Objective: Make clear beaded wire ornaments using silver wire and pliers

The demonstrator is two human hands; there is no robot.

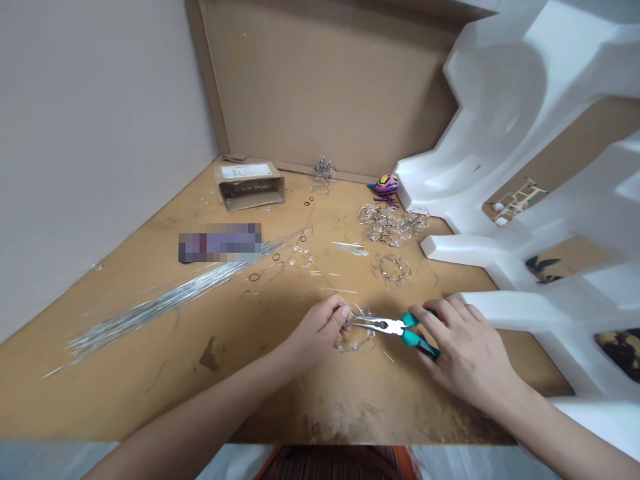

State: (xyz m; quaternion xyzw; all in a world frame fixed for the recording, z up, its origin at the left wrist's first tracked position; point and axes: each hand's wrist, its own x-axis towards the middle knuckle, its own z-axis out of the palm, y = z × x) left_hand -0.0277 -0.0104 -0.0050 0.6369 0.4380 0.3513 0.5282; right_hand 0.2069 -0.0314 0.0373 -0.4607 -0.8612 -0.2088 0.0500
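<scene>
Teal-handled needle-nose pliers (pixel 395 327), lower right of frame centre, gripped in my right hand (pixel 465 347); long axis near-horizontal, tips leftward. Left hand (pixel 324 323) pinches beaded wire ring (pixel 355 347).

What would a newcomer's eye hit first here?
Probably the teal-handled pliers, low center in the right hand, their tips pointing at the left hand, which holds a beaded wire loop. Next, the silvery wire bundle slanting at left and the large white molded piece along the right.
</scene>
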